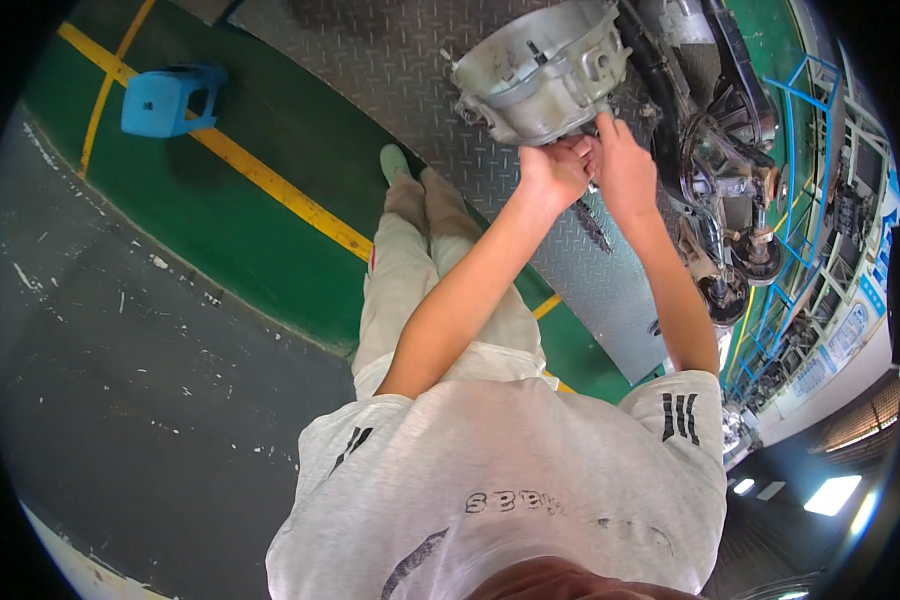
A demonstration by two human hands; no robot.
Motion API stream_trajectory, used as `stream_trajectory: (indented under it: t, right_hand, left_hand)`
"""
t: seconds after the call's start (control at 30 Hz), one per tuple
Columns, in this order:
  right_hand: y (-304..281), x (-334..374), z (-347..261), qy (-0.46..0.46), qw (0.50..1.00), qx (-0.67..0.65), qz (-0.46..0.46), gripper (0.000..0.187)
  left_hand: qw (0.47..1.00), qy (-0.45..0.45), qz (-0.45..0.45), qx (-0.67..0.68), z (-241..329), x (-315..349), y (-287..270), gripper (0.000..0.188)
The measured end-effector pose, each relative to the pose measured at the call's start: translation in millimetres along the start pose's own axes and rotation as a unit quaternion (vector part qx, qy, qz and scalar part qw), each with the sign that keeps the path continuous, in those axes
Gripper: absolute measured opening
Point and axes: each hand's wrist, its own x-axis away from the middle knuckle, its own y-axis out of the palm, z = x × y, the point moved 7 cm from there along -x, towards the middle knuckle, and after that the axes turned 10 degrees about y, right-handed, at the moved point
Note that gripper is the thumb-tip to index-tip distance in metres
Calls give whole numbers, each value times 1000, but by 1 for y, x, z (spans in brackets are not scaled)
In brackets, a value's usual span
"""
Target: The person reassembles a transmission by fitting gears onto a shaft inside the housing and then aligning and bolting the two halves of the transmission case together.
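Note:
A large silver-grey metal housing point(560, 95), wide and round like a gearbox bell housing, stands at the far middle of a steel tread-plate surface point(410, 75). At its near lower edge my two hands meet. My left hand point(560, 172) is closed, its fingers curled against the right one's. My right hand point(624, 165) is closed too, thumb and fingers up against the housing's lower right side. What they pinch is hidden by the fingers. Just below them a dark, ridged, narrow part point(592, 226) lies on the plate.
To the right sit greasy mechanical parts point(715, 170) with dark hoses and round flanges. Blue metal frames point(800, 90) stand beyond them. At the far left a blue plastic stool point(165, 103) rests on the green floor point(270, 240) with yellow lines.

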Motion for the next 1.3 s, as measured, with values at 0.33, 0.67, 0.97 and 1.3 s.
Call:
stream_trajectory:
  t: [0.33, 0.67, 0.97, 1.3]
  right_hand:
    - [3, 19, 1, -8, 997, -73, 10, 47]
    - [2, 31, 32, 23, 996, -76, 49, 37]
    - [1, 26, 38, 37, 992, -91, 78, 30]
    - [17, 23, 56, 120, 990, -68, 39, 31]
  left_hand:
    - [996, -6, -87, -24, -4, 11, -6, 55]
    - [989, 33, 70, -123, -38, 3, -6, 52]
    - [974, 0, 88, -207, -44, -20, -24, 68]
    - [970, -7, 111, -215, -51, -11, -22, 64]
